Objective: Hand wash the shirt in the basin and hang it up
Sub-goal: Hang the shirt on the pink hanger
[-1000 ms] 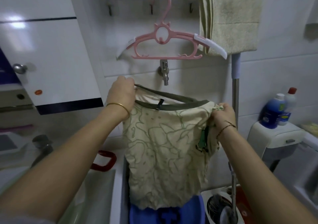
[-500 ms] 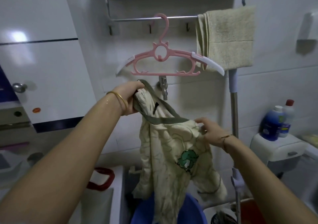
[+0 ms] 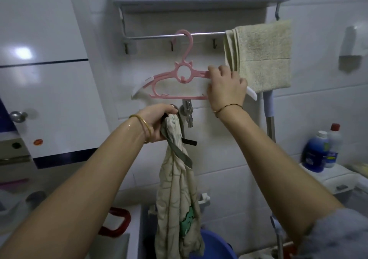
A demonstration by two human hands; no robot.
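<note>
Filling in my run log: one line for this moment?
phase: hanging | left hand grips shirt collar | right hand grips pink hanger on rail

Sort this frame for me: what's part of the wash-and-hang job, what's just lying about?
Job: shirt, gripped at the collar by the left hand; pink hanger on the rail, held by the right hand; blue basin below the shirt.
Lying about: towel on the same rail; tap; blue bottle and white bottle at right; metal pole.
</note>
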